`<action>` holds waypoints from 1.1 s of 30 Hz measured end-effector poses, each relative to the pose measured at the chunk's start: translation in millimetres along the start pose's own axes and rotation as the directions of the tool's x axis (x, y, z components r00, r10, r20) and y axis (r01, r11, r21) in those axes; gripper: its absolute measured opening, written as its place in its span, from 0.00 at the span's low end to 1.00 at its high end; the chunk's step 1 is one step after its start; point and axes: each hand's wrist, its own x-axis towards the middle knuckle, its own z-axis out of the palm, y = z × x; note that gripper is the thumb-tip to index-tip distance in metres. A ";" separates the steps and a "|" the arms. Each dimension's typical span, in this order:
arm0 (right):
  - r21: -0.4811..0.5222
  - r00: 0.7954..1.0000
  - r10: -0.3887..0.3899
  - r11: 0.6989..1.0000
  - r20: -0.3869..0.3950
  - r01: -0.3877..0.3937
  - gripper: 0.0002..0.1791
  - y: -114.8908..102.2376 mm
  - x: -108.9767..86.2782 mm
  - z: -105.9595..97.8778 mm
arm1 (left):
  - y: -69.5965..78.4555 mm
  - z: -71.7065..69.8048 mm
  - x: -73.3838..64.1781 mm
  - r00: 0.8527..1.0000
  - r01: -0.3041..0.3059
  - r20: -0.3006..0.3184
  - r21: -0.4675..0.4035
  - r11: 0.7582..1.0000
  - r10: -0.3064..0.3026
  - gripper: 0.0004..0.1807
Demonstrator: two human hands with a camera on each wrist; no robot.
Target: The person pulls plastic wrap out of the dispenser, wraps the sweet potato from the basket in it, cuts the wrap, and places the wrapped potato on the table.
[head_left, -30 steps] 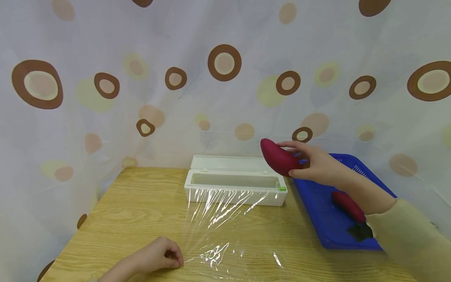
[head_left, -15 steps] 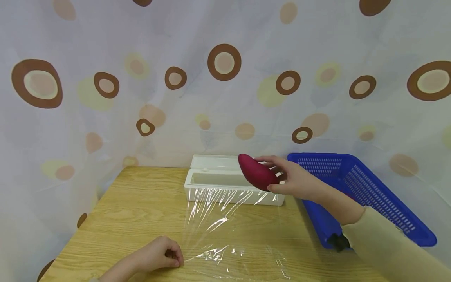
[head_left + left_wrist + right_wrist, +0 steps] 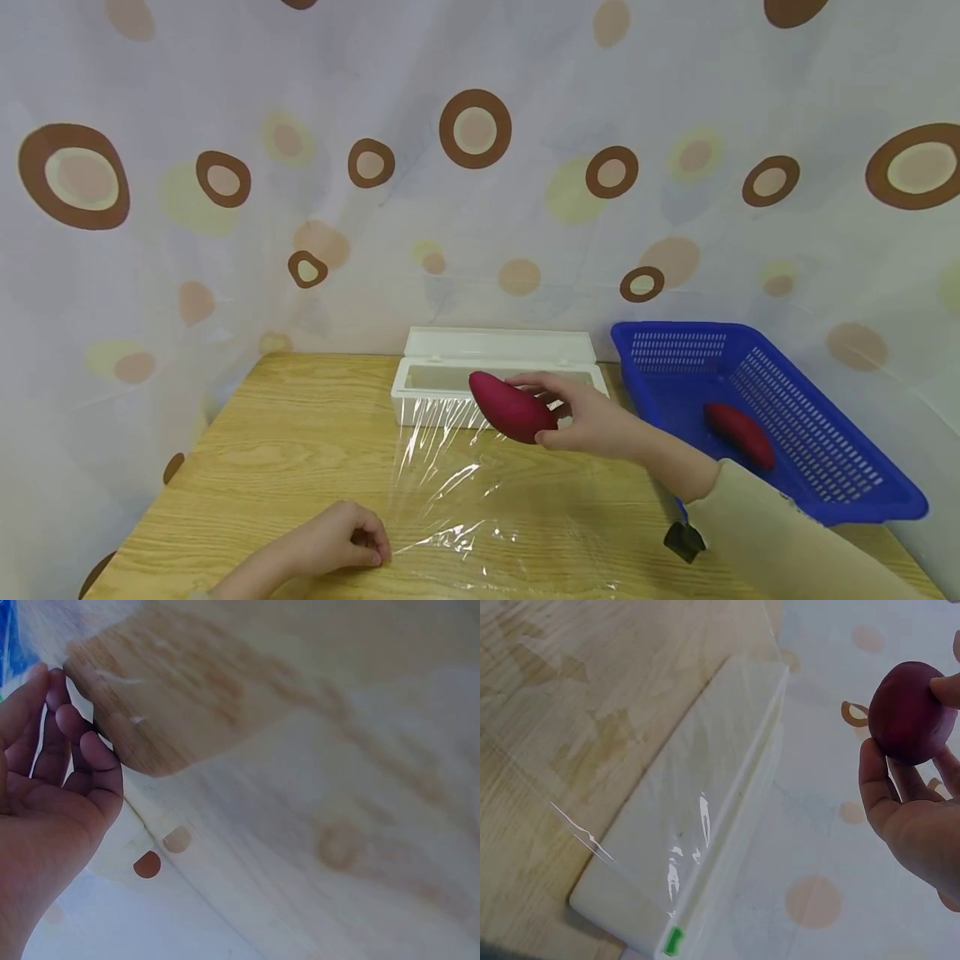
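My right hand [image 3: 592,421] grips a smooth, dark red sweet potato [image 3: 512,407], holding it up in front of the white cling film dispenser [image 3: 450,412]. In the right wrist view the thumb and fingers close around the sweet potato [image 3: 907,712]. From the dispenser, clear cling film [image 3: 465,483] stretches toward me over the wooden table. Low on the left, my left hand [image 3: 337,540] pinches the film's near left corner. The left wrist view shows that hand's [image 3: 60,772] thumb and fingertips together at the film edge.
A blue plastic basket [image 3: 862,492] stands on the right, with a second sweet potato [image 3: 738,433] inside. The dispenser's lid [image 3: 498,344] is raised, and a green slider [image 3: 673,941] sits at one end. A patterned curtain [image 3: 480,225] hangs behind the wooden table [image 3: 300,442].
My right hand has carried the sweet potato left and down, away from the basket to in front of the dispenser. My left hand stays in place on the film.
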 end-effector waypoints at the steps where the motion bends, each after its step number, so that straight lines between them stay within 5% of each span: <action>1: 0.001 1.000 -0.002 1.000 0.008 0.002 0.35 1.8 -0.3 3.4 | 0.1 0.1 0.0 1.000 0.000 0.000 -0.002 1.000 0.000 0.03; 19: 0.034 0.992 0.057 0.998 0.114 -0.062 0.33 41.2 -19.0 59.2 | -1.1 -0.7 0.8 1.000 -0.025 0.004 -0.018 1.000 0.025 0.02; 33: 0.032 0.968 0.081 0.995 0.237 -0.091 0.31 62.8 -27.8 70.5 | 0.5 -0.6 1.5 1.000 -0.030 0.002 -0.001 1.000 0.030 0.03</action>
